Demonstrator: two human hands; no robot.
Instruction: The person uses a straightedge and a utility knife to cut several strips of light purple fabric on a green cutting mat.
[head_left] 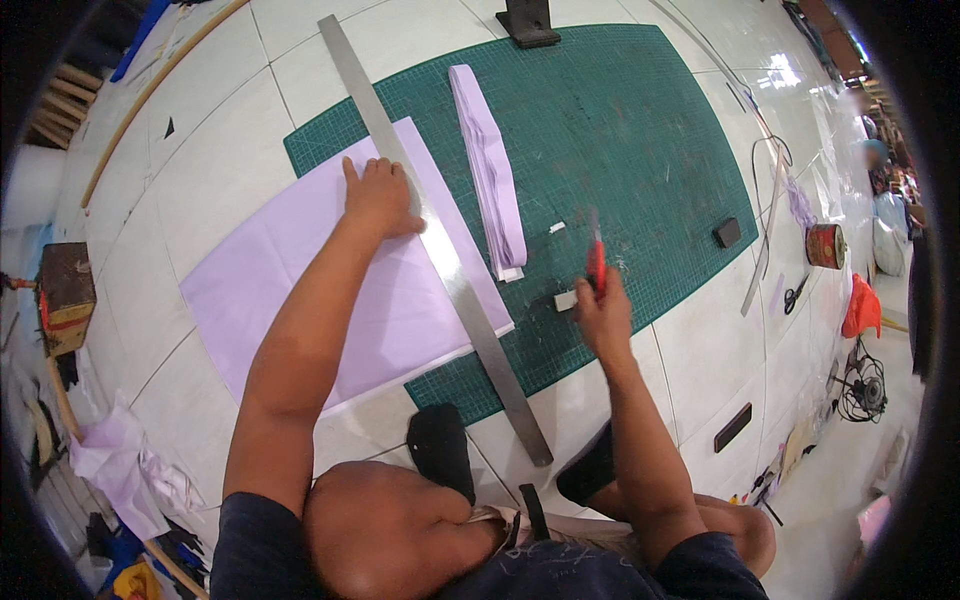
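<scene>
"White floor tiles (225, 130) are stretching all round, and a green cutting mat (620, 120) is lying on them. What is resting there?"

"Lilac cloth (290, 270), mostly. It is lying flat from the middle of the view toward nine o'clock, partly covering the mat and spilling onto the tiles. A long metal ruler (465, 305) is crossing it, running from eleven o'clock to about five."

"And the left hand (382, 200)?"

"At half past ten. It is resting flat on the ruler and the cloth, its fingers loosely spread, gripping nothing."

"What is the right hand (606, 312) doing?"

"It is closing around a red-handled tool (597, 265) near three o'clock, over the mat. The tip is pointing toward twelve, but it is blurring, so I can't make out its shape."

"Anything near them?"

"A pale block (566, 301) is sitting just beside the right hand, on its nine o'clock side. A folded lilac strip (485, 170) is lying on the mat at twelve, and a black block (727, 233) is sitting near the mat's edge, between two and three."
</scene>
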